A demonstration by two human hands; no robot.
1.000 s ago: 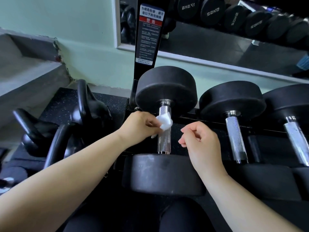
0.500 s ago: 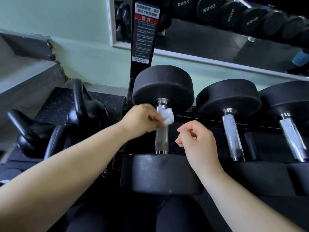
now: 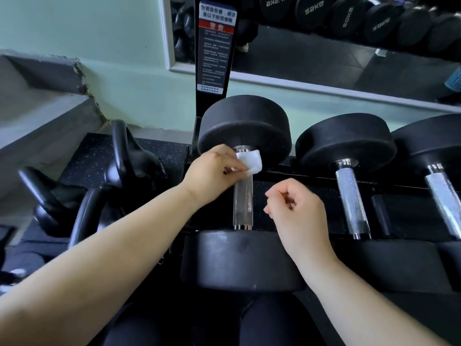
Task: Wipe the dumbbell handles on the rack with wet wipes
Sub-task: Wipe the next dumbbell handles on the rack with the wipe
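Left hand [image 3: 212,171] pinches a folded white wet wipe [image 3: 250,162] against the far end of the knurled handle [image 3: 243,201] of the leftmost dumbbell [image 3: 244,126], which lies on the rack [image 3: 311,179]. Right hand [image 3: 296,216] hovers just right of that handle, fingers curled in, holding nothing I can see. Second handle [image 3: 351,203] and third handle [image 3: 444,203] lie bare to the right. Kettlebells [image 3: 129,158] crowd the floor beside the left forearm. An upright with a warning label [image 3: 215,46] stands behind the dumbbell, with a mirror [image 3: 324,58] beyond.
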